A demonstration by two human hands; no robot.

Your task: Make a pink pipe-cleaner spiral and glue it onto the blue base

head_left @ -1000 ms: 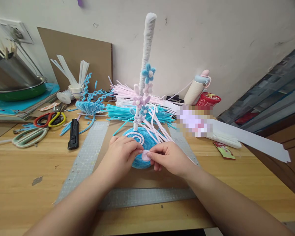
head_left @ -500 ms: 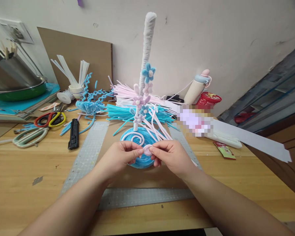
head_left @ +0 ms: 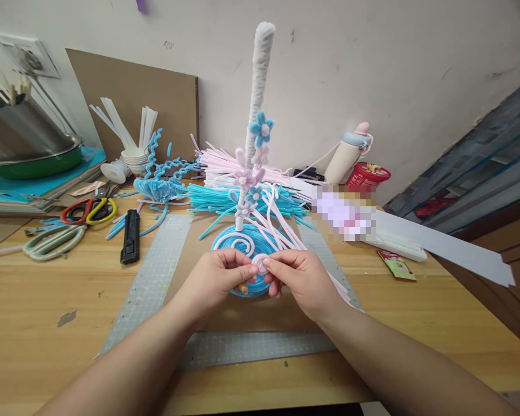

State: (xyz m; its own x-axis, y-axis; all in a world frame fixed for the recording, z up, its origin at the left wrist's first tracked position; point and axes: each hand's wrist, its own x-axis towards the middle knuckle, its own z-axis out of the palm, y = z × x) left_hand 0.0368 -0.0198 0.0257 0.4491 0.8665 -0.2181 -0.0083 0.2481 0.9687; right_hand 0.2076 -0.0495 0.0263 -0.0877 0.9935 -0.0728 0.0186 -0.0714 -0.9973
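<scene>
Between my two hands is a small pink pipe-cleaner coil (head_left: pixel 260 263). My left hand (head_left: pixel 225 273) pinches its left side, and my right hand (head_left: pixel 295 276) pinches its right side with thumb and fingers. Under and behind them lies a round blue pipe-cleaner base (head_left: pixel 249 289) with a pale spiral (head_left: pixel 238 238) on top, partly hidden by my hands. From its back rises a white wrapped post (head_left: pixel 260 75), with blue and pink fuzzy flowers (head_left: pixel 244 178) along its lower half. Pale pink stems (head_left: pixel 281 228) trail off to the right, passing behind my right hand.
A grey cutting mat (head_left: pixel 145 294) lies under brown cardboard (head_left: pixel 225 318). To the left are scissors (head_left: pixel 58 240) and a black cutter (head_left: pixel 130 237). Behind are pipe-cleaner bundles (head_left: pixel 242 199); at right stand a bottle (head_left: pixel 346 156) and a red cup (head_left: pixel 368 176).
The coil has turned slightly in my fingers and its spiral shows more clearly. The tail of pink stems now shows beyond my right wrist. Both hands stay in nearly the same place.
</scene>
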